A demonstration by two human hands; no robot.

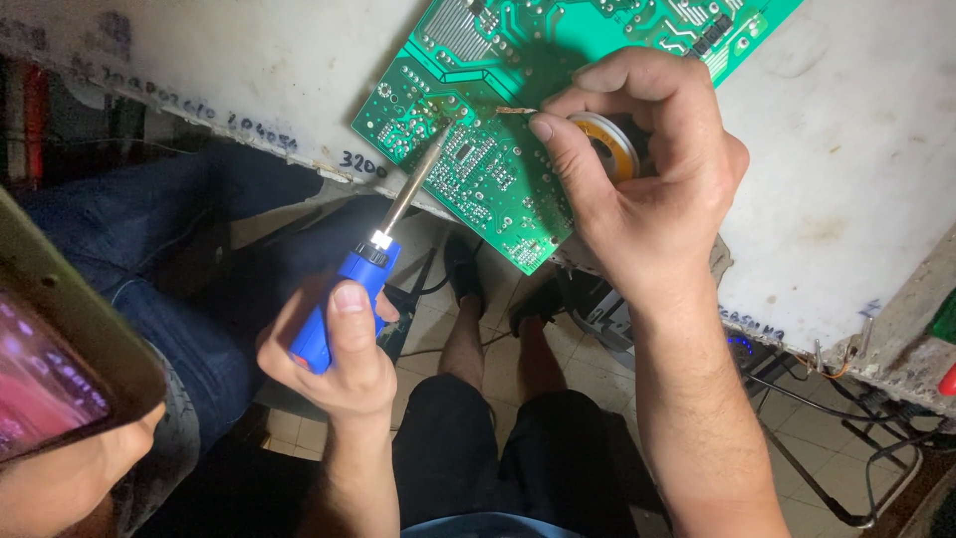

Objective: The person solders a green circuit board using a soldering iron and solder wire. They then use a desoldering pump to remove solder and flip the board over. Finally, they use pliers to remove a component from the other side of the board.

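Nearest the lens, lower left: one phone (50, 369) with a pink-lit screen, held by another person. One blue-handled soldering iron (370, 261), grasped in the left hand (339, 359), tip on one green circuit board (518, 110) lying on the white table (846, 179). Right hand (637, 179) pinches solder wire (516, 110) from one spool (609, 139). Handwritten dark markings along the table edge.

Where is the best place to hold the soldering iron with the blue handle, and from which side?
Grip the soldering iron by its blue handle, from below, at the end away from the board, as the left hand does. The bare metal shaft runs up to the green circuit board and is probably hot, so keep fingers behind the collar.
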